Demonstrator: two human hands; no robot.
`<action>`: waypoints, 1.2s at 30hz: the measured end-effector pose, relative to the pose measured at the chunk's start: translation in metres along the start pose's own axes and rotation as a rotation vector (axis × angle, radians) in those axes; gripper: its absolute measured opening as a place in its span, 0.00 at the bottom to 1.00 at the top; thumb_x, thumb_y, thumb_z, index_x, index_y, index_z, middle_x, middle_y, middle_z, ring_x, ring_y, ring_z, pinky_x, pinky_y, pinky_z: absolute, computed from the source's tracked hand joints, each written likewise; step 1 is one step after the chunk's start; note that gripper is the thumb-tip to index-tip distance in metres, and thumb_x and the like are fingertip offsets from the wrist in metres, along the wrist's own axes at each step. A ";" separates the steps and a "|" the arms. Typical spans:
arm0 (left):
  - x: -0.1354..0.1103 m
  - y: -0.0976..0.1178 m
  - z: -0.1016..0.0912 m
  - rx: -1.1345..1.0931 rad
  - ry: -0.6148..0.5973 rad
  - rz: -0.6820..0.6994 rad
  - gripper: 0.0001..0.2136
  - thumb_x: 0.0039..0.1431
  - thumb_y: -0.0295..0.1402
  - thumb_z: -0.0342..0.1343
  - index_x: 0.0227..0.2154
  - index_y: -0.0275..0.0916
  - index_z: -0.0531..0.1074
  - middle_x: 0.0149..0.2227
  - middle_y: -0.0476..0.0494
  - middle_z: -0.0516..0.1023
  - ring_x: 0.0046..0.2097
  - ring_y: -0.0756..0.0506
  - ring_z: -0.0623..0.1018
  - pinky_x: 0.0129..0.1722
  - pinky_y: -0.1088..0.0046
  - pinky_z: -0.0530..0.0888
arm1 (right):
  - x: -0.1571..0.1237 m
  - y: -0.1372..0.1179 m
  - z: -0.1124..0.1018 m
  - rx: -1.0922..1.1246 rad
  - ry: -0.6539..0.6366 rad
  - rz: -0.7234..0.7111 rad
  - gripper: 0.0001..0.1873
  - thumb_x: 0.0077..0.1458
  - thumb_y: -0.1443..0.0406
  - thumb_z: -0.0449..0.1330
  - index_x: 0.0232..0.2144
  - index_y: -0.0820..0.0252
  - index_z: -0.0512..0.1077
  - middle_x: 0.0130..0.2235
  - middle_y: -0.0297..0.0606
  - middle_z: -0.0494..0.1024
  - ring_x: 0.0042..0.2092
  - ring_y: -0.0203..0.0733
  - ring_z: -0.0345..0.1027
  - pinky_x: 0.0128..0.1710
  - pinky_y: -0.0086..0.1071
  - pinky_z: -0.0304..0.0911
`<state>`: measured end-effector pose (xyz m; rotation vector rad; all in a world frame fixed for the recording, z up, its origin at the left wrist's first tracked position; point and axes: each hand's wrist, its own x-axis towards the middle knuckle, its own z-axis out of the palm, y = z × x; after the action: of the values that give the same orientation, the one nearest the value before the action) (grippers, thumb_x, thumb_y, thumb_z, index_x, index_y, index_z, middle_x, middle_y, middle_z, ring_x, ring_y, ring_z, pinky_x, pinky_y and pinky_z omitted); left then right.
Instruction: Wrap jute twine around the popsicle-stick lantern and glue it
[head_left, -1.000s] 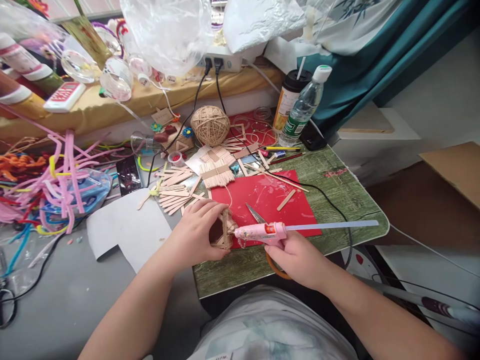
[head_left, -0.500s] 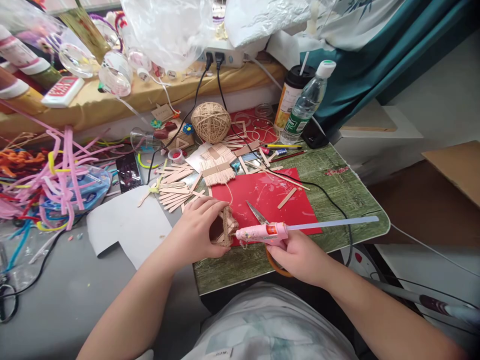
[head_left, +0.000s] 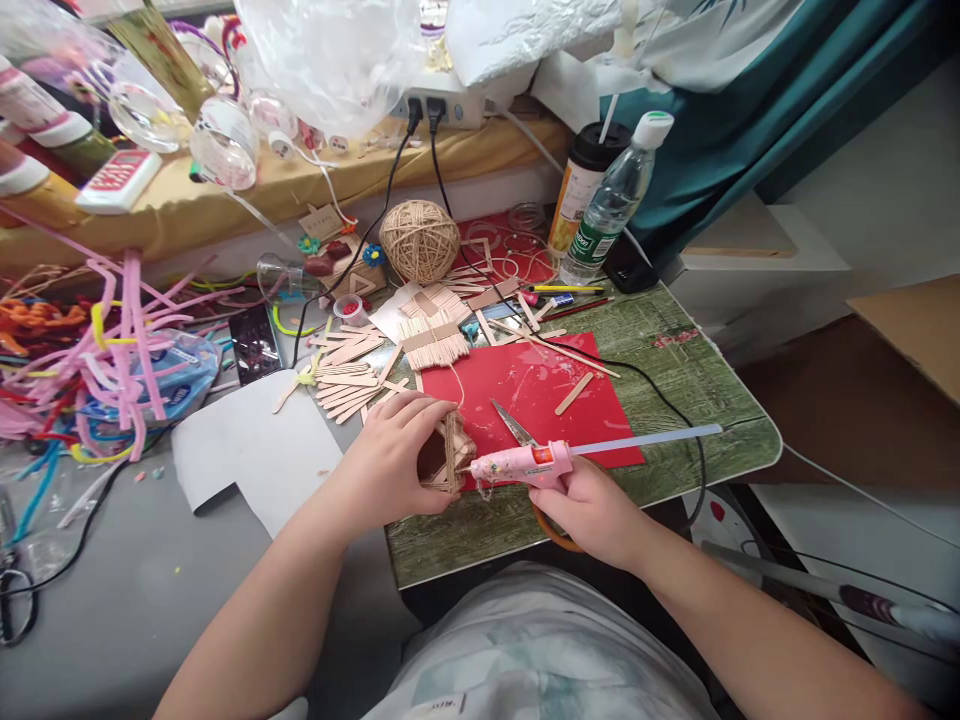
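My left hand (head_left: 390, 462) is closed around a small twine-wrapped stick piece (head_left: 452, 452) at the near left corner of a red sheet (head_left: 534, 392). My right hand (head_left: 592, 510) grips a pink glue gun (head_left: 525, 465) whose nozzle touches that piece. A clear glue stick (head_left: 645, 438) juts out of the gun's back toward the right. Scissors (head_left: 514, 425) lie on the red sheet just beyond the gun.
Loose craft sticks (head_left: 349, 385), a ball of twine (head_left: 419, 241), a water bottle (head_left: 615, 200) and a cup (head_left: 579, 185) stand farther back on the green table (head_left: 675, 370). Pink pipe cleaners (head_left: 112, 340) pile up at left. Black cords (head_left: 660, 395) cross the table.
The glue stick's tail has swung a little upward and nearer; the nozzle stays on the stick piece. My left hand holds the piece in the same place.
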<state>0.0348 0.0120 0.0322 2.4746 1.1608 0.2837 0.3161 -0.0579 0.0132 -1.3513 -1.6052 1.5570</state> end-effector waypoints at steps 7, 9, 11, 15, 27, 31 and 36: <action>0.000 0.001 0.000 0.000 -0.002 0.002 0.42 0.47 0.42 0.71 0.66 0.41 0.65 0.62 0.33 0.76 0.67 0.27 0.70 0.67 0.46 0.68 | 0.000 0.003 0.002 -0.031 0.004 0.009 0.28 0.60 0.69 0.57 0.59 0.44 0.81 0.56 0.27 0.85 0.60 0.50 0.79 0.66 0.41 0.69; 0.001 0.001 0.000 -0.001 -0.002 0.003 0.42 0.47 0.42 0.71 0.66 0.41 0.65 0.62 0.33 0.76 0.67 0.27 0.70 0.67 0.46 0.68 | 0.000 0.006 0.003 -0.037 0.036 0.025 0.24 0.62 0.66 0.59 0.58 0.44 0.82 0.55 0.30 0.86 0.59 0.52 0.80 0.66 0.43 0.70; 0.001 0.000 0.000 -0.002 -0.001 0.003 0.43 0.47 0.42 0.71 0.67 0.41 0.65 0.62 0.33 0.76 0.67 0.27 0.70 0.67 0.46 0.68 | 0.000 0.009 0.005 -0.027 0.056 0.035 0.21 0.64 0.63 0.61 0.56 0.45 0.83 0.54 0.32 0.87 0.58 0.54 0.80 0.65 0.45 0.71; 0.000 0.001 0.000 -0.005 0.000 0.004 0.42 0.48 0.42 0.71 0.67 0.42 0.65 0.62 0.34 0.76 0.67 0.27 0.70 0.67 0.46 0.68 | 0.000 0.011 0.007 0.015 0.050 0.044 0.18 0.64 0.60 0.62 0.54 0.48 0.84 0.52 0.35 0.88 0.56 0.55 0.82 0.63 0.46 0.74; 0.001 0.001 -0.001 -0.009 0.006 0.019 0.41 0.49 0.43 0.71 0.66 0.41 0.65 0.62 0.34 0.76 0.65 0.29 0.71 0.67 0.47 0.67 | -0.002 0.010 0.002 0.014 0.009 0.039 0.21 0.66 0.61 0.61 0.59 0.46 0.81 0.57 0.33 0.85 0.60 0.53 0.79 0.65 0.44 0.71; 0.001 0.000 -0.001 -0.009 0.004 0.015 0.42 0.48 0.42 0.71 0.67 0.42 0.65 0.62 0.34 0.76 0.65 0.28 0.71 0.68 0.47 0.66 | -0.005 0.015 0.000 -0.026 0.039 0.053 0.20 0.65 0.62 0.63 0.58 0.47 0.82 0.54 0.35 0.87 0.57 0.54 0.81 0.63 0.46 0.73; 0.001 0.002 -0.001 0.002 -0.015 -0.001 0.42 0.49 0.43 0.71 0.68 0.42 0.64 0.62 0.34 0.76 0.66 0.27 0.70 0.67 0.47 0.67 | -0.007 0.012 -0.010 0.081 0.037 0.024 0.17 0.64 0.61 0.65 0.54 0.52 0.84 0.53 0.38 0.88 0.57 0.55 0.82 0.65 0.48 0.72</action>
<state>0.0365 0.0120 0.0337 2.4733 1.1572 0.2633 0.3310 -0.0617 0.0058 -1.3526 -1.4931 1.5840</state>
